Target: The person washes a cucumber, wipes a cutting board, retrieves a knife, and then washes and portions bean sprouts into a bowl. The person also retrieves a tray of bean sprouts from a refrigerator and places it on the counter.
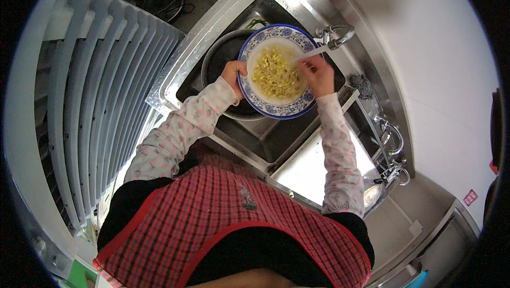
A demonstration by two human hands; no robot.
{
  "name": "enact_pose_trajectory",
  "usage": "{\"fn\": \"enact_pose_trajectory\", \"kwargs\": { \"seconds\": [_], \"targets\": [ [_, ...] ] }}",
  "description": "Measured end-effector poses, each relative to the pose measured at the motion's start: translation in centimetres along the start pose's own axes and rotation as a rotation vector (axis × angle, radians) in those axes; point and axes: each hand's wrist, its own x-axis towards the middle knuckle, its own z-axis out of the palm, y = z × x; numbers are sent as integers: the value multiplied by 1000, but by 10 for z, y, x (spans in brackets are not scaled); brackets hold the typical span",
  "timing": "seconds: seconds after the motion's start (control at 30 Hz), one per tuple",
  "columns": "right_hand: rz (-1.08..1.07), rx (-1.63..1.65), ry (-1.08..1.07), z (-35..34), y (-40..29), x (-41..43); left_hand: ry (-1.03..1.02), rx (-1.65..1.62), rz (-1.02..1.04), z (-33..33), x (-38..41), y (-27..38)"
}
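My left hand (pixel 234 76) grips the left rim of a white plate with a blue floral border (pixel 273 110), its thumb over the edge. Yellow bean sprouts (pixel 277 74) lie in the plate's middle. My right hand (pixel 320 73) is at the plate's right side, slightly blurred, fingers curled near the rim; whether it holds anything I cannot tell. A stream of water (pixel 316 51) runs from the metal faucet (pixel 342 40) onto the plate beside the right fingers. Below the plate, partly hidden, a large round dark pot (pixel 223 49) stands in the sink.
The stainless steel sink (pixel 223 13) surrounds the pot, with green stalks (pixel 257 22) behind the plate. A white board (pixel 303 166) lies over the right basin. More faucets (pixel 394 140) and a dark scouring pad (pixel 360 85) are on the right ledge. A grey slatted rack (pixel 107 100) stands left.
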Motion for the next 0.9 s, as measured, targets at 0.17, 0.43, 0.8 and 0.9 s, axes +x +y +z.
{"fn": "enact_pose_trajectory", "kwargs": {
  "seconds": [0.17, 0.43, 0.8, 0.9],
  "targets": [
    [-332, -103, -241, 35, -30, -47, 5, 37, -30, 2, -1, 2],
    [-246, -378, -417, 17, -35, -55, 50, 42, 7, 9, -8, -3],
    [-91, -153, 166, -50, -2, 8, -45, 26, -7, 0, -3, 7],
    [-170, -302, 127, -47, 19, 34, -29, 31, -24, 1, -2, 5]
  ]
}}
